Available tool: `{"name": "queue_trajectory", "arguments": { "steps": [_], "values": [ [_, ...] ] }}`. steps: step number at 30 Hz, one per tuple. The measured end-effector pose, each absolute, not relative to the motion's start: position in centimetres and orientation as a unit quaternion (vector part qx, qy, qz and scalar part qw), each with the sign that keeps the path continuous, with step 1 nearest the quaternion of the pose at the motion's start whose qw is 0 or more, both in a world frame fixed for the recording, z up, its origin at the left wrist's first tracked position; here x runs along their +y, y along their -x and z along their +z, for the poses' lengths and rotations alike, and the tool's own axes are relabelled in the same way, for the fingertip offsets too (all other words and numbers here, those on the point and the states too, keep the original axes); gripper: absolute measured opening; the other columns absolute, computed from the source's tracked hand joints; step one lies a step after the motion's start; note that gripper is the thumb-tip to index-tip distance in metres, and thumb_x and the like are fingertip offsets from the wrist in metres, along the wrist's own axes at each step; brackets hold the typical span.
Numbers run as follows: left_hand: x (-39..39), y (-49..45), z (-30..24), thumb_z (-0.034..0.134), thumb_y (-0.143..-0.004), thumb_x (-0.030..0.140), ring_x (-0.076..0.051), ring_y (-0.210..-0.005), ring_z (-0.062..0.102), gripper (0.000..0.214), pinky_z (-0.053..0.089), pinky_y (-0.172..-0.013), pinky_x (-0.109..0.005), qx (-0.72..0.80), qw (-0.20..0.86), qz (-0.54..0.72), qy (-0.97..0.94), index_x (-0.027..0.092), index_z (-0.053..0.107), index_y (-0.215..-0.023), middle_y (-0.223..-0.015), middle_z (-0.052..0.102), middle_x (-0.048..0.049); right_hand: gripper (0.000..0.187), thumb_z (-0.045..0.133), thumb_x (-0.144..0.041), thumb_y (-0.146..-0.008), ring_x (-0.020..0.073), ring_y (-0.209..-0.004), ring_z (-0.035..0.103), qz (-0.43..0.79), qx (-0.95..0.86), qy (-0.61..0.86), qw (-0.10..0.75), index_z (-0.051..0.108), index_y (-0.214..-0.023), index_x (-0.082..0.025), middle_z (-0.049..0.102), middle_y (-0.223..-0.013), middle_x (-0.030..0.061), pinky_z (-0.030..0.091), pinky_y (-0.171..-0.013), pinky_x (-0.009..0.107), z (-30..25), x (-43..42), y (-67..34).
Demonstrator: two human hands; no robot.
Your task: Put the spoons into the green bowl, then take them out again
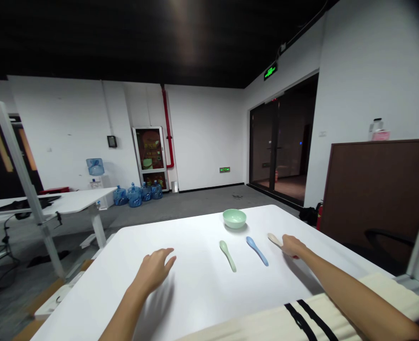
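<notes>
A cream spoon (274,239) lies at the right of the row, its handle covered by my right hand (293,246), whose fingers are closed around it. To its left is a blue spoon (257,251), and further left a green spoon (227,255), both flat on the white table (195,284) with bowls pointing away from me. Behind the spoons a light green bowl (234,219) stands upright near the far edge. My left hand (158,268) hovers over the table's left part, thumb and fingers apart, holding nothing.
A cream cloth with black stripes (302,317) covers the near edge. At the right stand a brown cabinet (376,189) and a chair armrest (387,234). Another white table (85,199) is off to the left, with several blue water bottles (134,195) on the floor behind.
</notes>
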State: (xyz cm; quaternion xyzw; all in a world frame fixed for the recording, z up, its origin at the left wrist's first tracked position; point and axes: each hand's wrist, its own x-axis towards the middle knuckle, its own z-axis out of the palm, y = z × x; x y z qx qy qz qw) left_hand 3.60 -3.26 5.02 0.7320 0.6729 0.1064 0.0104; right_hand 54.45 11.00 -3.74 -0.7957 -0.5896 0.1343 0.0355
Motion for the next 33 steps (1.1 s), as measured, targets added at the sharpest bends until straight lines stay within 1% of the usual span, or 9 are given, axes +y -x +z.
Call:
{"name": "queue_trajectory", "arguments": {
  "steps": [7, 14, 19, 23, 26, 29, 33],
  "values": [
    [-3.2, -3.5, 4.9, 0.034, -0.097, 0.045, -0.025, -0.127, 0.058, 0.049, 0.043, -0.103, -0.039, 0.673, 0.006, 0.104, -0.733, 0.023, 0.059, -0.133, -0.138, 0.063, -0.0075, 0.023, 0.056, -0.012, -0.076, 0.0216, -0.057, 0.066, 0.131, -0.593, 0.793, 0.037, 0.061, -0.099, -0.009, 0.067, -0.088, 0.0159, 0.045, -0.053, 0.031, -3.7, 11.0, -54.3],
    [-3.2, -3.5, 4.8, 0.036, -0.096, 0.045, -0.025, -0.127, 0.058, 0.048, 0.044, -0.102, -0.038, 0.674, 0.004, 0.112, -0.730, 0.025, 0.061, -0.131, -0.137, 0.064, -0.0066, 0.019, 0.062, -0.017, -0.075, 0.0229, -0.065, 0.068, 0.099, -0.605, 0.789, 0.036, 0.062, -0.093, -0.012, 0.068, -0.091, 0.0150, 0.046, -0.057, 0.031, -4.2, 11.5, -54.5],
    [-3.2, -3.5, 4.8, 0.034, -0.096, 0.045, -0.026, -0.127, 0.058, 0.050, 0.044, -0.103, -0.040, 0.672, 0.009, 0.111, -0.732, 0.022, 0.060, -0.133, -0.137, 0.064, -0.0077, 0.021, 0.062, -0.022, -0.076, 0.0235, -0.068, 0.068, 0.099, -0.606, 0.788, 0.039, 0.063, -0.095, -0.012, 0.069, -0.096, 0.0166, 0.045, -0.058, 0.031, -4.1, 11.5, -54.5],
    [-3.1, -3.5, 4.8, 0.033, -0.097, 0.044, -0.026, -0.127, 0.057, 0.051, 0.043, -0.104, -0.041, 0.673, 0.010, 0.104, -0.733, 0.021, 0.059, -0.134, -0.138, 0.063, -0.0084, 0.022, 0.060, -0.019, -0.076, 0.0242, -0.071, 0.069, 0.099, -0.607, 0.788, 0.031, 0.064, -0.096, -0.013, 0.070, -0.097, 0.0168, 0.045, -0.059, 0.031, -3.9, 11.3, -54.4],
    [-3.1, -3.5, 4.8, 0.032, -0.097, 0.043, -0.026, -0.127, 0.057, 0.051, 0.043, -0.104, -0.042, 0.674, 0.008, 0.100, -0.732, 0.020, 0.058, -0.135, -0.138, 0.063, -0.0084, 0.024, 0.058, -0.018, -0.076, 0.0257, -0.079, 0.070, 0.088, -0.609, 0.788, 0.030, 0.064, -0.099, -0.013, 0.070, -0.099, 0.0172, 0.045, -0.062, 0.031, -3.7, 11.2, -54.3],
    [-3.1, -3.5, 4.8, 0.032, -0.097, 0.044, -0.026, -0.127, 0.057, 0.051, 0.043, -0.104, -0.041, 0.675, 0.007, 0.099, -0.731, 0.021, 0.058, -0.135, -0.138, 0.063, -0.0080, 0.024, 0.056, -0.024, -0.081, 0.0285, -0.089, 0.068, 0.062, -0.617, 0.783, 0.044, 0.065, -0.100, -0.013, 0.069, -0.105, 0.0186, 0.045, -0.065, 0.033, -3.0, 11.3, -54.0],
    [-3.2, -3.5, 4.8, 0.032, -0.097, 0.044, -0.026, -0.127, 0.057, 0.052, 0.043, -0.105, -0.042, 0.673, 0.008, 0.101, -0.732, 0.020, 0.058, -0.134, -0.138, 0.063, -0.0081, 0.031, 0.050, -0.038, -0.087, 0.0294, -0.092, 0.067, 0.034, -0.627, 0.775, 0.071, 0.067, -0.098, -0.014, 0.069, -0.109, 0.0199, 0.045, -0.070, 0.035, -1.0, 11.3, -52.8]
  ]
}}
